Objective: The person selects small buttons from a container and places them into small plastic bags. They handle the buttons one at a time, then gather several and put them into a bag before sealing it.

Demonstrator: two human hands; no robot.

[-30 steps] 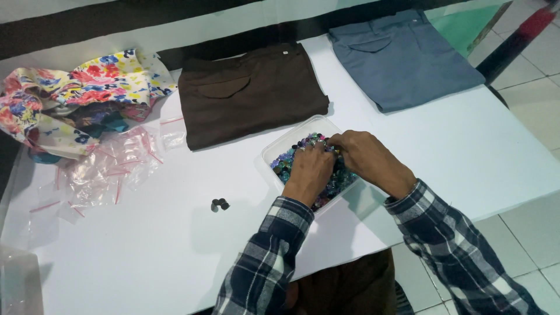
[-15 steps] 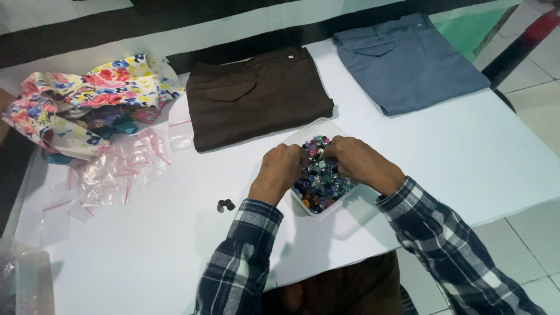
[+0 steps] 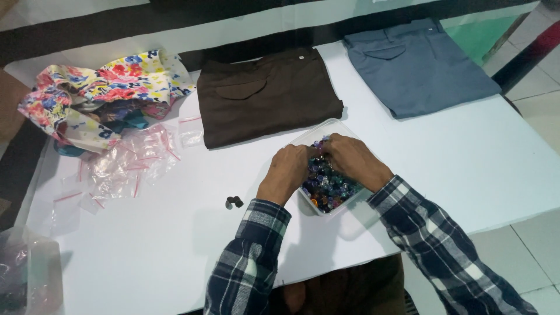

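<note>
Many multicolour beads (image 3: 328, 185), clear tub (image 3: 326, 125), full

Garment workshop; folded trousers (image 3: 265, 96), buttons (image 3: 328, 182)

Both arms wear long sleeves of dark blue, white and grey plaid flannel, cuffs at the wrists.

Brown trousers (image 3: 265, 96), grey trousers (image 3: 417, 67) – floral cloth (image 3: 96, 87), multicol. beads (image 3: 328, 184).
</note>
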